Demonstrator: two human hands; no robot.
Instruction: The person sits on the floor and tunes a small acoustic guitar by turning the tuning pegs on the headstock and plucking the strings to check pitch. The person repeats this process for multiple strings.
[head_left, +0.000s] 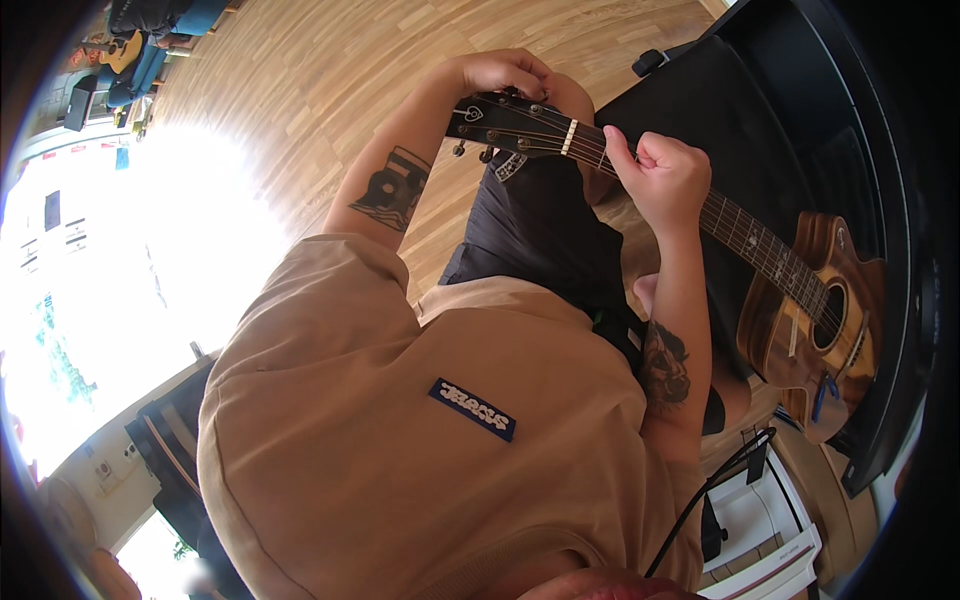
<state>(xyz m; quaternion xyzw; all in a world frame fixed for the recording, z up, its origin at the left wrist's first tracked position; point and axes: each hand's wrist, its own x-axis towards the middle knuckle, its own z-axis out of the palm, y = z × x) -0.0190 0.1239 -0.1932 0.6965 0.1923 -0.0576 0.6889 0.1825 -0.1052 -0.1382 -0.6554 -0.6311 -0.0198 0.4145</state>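
An acoustic guitar (765,255) with dark-and-light wooden body lies slantwise, its black headstock (478,120) at upper middle. My left hand (505,72) is at the headstock’s upper edge, fingers closed at a tuning peg, fingertips partly hidden. My right hand (660,175) is closed around the neck just below the nut, thumb raised along it. A small blue object (826,398) is at the guitar body’s lower end. My tattooed forearms reach up from a tan shirt, and dark shorts (530,225) show beneath the neck.
Behind the guitar is a large black padded case or seat (700,90). A white, box-like object (760,530) with black cables stands at lower right. At upper left are another guitar (118,55), blue seating (140,75) and a bright window (70,250).
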